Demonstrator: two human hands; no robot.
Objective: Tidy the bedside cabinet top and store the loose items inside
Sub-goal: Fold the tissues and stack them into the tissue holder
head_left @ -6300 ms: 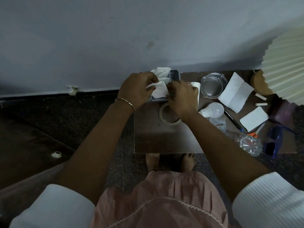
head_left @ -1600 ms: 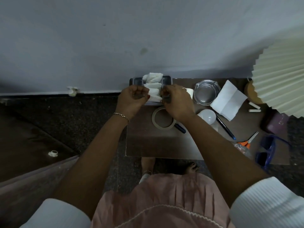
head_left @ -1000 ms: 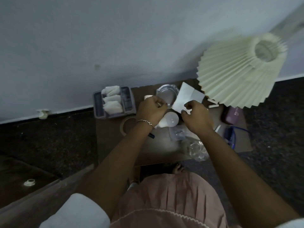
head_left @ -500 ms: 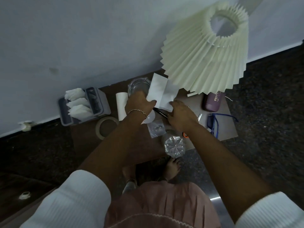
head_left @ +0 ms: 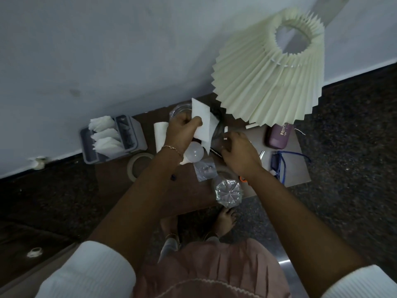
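Cabinet top [head_left: 116, 179] under the lampshade [head_left: 268, 78]: left hand [head_left: 182, 132] pinches a paper sheet [head_left: 203, 119] above the bulb [head_left: 194, 152], right hand [head_left: 239, 153] loose.

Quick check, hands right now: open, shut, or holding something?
Left hand: holding the folded white paper.
Right hand: fingers curled above the pen; whether it grips anything cannot be told.

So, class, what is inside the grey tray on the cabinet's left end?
In the grey tray, three folded white tissues stand in the left compartment; small dark items lie in the right one, too dim to identify. The tissues hide the floor beneath.
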